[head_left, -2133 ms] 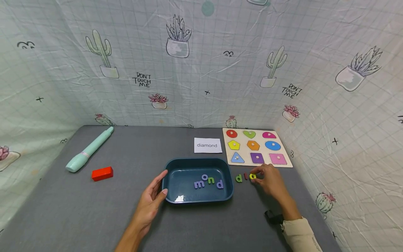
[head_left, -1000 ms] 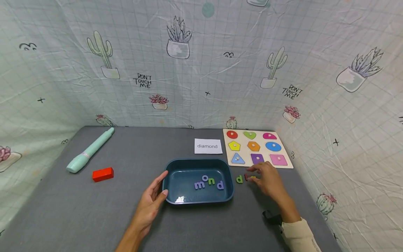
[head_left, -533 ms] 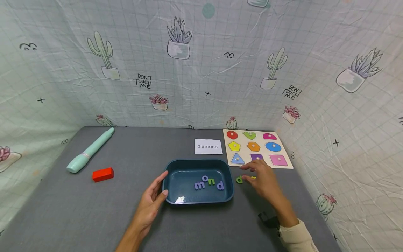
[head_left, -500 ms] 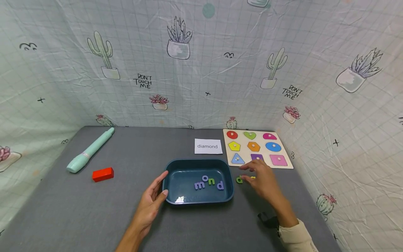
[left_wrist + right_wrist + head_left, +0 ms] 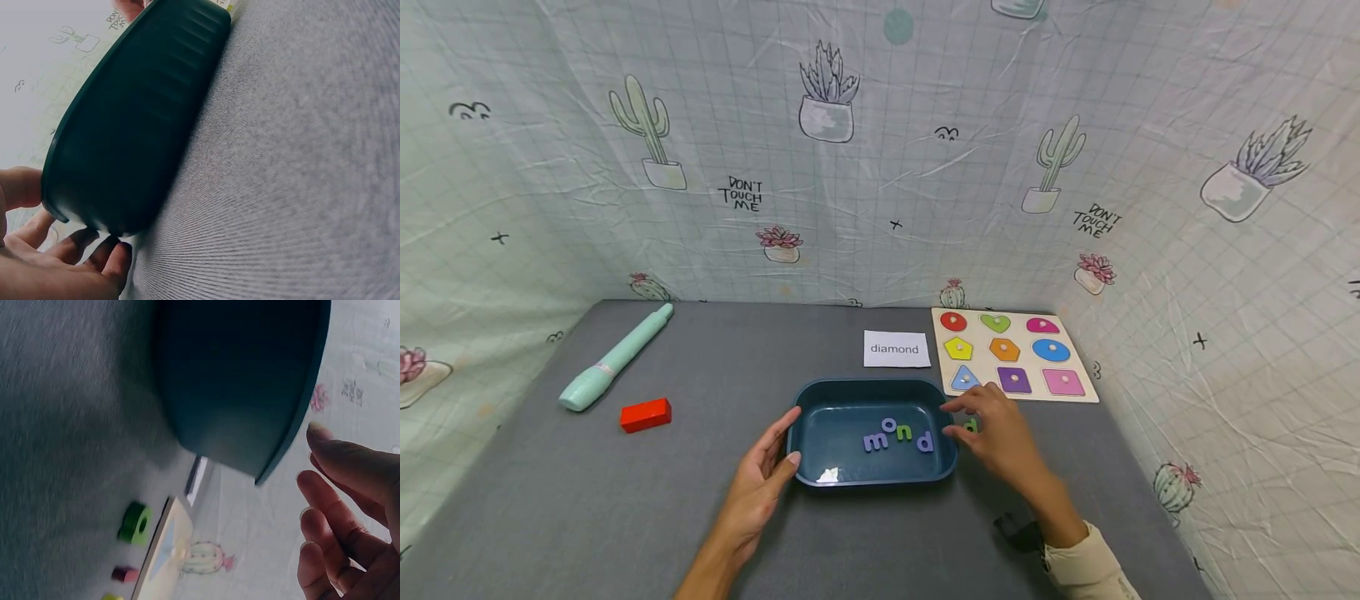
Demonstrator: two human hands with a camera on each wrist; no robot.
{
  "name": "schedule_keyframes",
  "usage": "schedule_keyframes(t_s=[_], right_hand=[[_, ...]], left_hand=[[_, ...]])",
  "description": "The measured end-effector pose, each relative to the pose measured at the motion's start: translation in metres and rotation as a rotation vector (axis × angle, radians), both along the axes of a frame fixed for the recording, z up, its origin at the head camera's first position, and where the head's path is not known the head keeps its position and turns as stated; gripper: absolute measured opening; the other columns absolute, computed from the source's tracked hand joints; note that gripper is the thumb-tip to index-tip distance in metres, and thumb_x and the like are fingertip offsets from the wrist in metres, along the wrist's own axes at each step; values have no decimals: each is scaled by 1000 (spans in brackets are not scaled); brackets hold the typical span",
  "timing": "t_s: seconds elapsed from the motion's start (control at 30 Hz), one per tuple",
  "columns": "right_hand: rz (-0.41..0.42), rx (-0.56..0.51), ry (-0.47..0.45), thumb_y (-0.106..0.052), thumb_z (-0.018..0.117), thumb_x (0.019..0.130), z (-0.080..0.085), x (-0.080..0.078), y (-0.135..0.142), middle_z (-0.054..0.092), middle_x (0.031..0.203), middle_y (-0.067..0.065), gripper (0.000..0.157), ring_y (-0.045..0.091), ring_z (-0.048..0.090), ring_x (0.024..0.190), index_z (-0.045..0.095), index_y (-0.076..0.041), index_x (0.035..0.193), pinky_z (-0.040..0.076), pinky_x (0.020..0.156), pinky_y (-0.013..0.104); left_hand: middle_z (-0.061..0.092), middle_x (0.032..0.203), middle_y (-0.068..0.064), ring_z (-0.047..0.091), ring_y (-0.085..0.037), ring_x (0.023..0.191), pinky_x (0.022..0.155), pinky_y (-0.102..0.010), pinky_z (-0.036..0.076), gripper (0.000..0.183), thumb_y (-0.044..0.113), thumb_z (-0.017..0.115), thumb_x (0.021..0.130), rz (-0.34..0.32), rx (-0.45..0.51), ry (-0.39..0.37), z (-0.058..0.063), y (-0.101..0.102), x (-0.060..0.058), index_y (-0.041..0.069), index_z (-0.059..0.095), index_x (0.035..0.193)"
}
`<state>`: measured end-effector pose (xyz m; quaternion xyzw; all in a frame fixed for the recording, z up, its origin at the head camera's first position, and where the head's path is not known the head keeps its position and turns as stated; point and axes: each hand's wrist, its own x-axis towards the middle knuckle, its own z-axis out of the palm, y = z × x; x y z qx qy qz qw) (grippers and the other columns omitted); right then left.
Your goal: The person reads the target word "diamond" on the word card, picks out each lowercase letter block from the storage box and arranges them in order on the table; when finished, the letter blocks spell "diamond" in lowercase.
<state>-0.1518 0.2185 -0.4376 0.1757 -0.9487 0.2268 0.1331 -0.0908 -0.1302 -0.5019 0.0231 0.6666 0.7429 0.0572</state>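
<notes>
A dark blue tray (image 5: 831, 442) lies on the grey table. On its floor are a purple "m" (image 5: 875, 442), a purple "o" (image 5: 888, 419), a green "n" (image 5: 903, 432) and a purple "d" (image 5: 925, 442). My left hand (image 5: 756, 483) holds the tray's left end, thumb on the rim. My right hand (image 5: 1000, 433) hovers at the right rim, thumb and fingers apart, nothing between them. Right of the tray lie a green letter "d" (image 5: 129, 524), a red letter (image 5: 125, 574) and a yellow letter (image 5: 112, 597); in the head view that hand covers the red and yellow ones.
Behind the tray lies a white card (image 5: 897, 349) reading "diamond". A wooden shape puzzle board (image 5: 1022, 392) is at back right. To the left are a red block (image 5: 646, 415) and a mint-green tapered object (image 5: 617, 354). A patterned cloth (image 5: 880, 183) hangs around the table.
My right hand has let go of the yellow letter beside the red one and moved left over the letters to the tray's right rim. My left hand has stayed on the tray.
</notes>
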Motion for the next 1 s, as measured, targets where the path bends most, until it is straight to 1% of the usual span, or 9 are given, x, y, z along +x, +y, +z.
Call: schedule_keyframes(t_s=[0.1,0.23,0.5,0.73,1.0], right_hand=[[14,3,-9,-16,97,76,-1,1,-7,76,108,5,35,20,64,99,83,-15,109,60,82,39],[27,-2,-27,-16,97,76,-1,2,-17,75,106,5,36,20,62,99,83,-15,109,61,84,40],[65,-30,-73,-16,95,79,-6,3,-32,74,106,3,34,20,60,102,83,-15,111,57,89,42],[107,-43,-72,-17,94,80,-12,4,-44,73,102,3,31,16,58,98,83,-15,109,57,86,38],[160,-53,-70,-18,93,81,-16,2,-58,71,101,1,29,15,58,100,84,-16,108,56,86,36]], left_hand=[[18,178,4,7,-20,167,134,-55,4,63,3,53,109,3,1,3,0,0,0,22,35,166],[19,178,4,7,-20,167,134,-56,4,62,4,54,109,3,4,4,0,0,1,23,36,166],[19,178,4,8,-21,167,135,-56,5,62,3,54,109,8,4,-10,-1,0,0,22,36,165],[20,177,5,9,-19,166,135,-54,5,63,2,54,109,9,7,-12,-1,0,0,22,36,166],[21,177,6,10,-17,166,134,-53,6,64,3,55,108,8,-1,-2,-1,0,-1,22,35,166]])
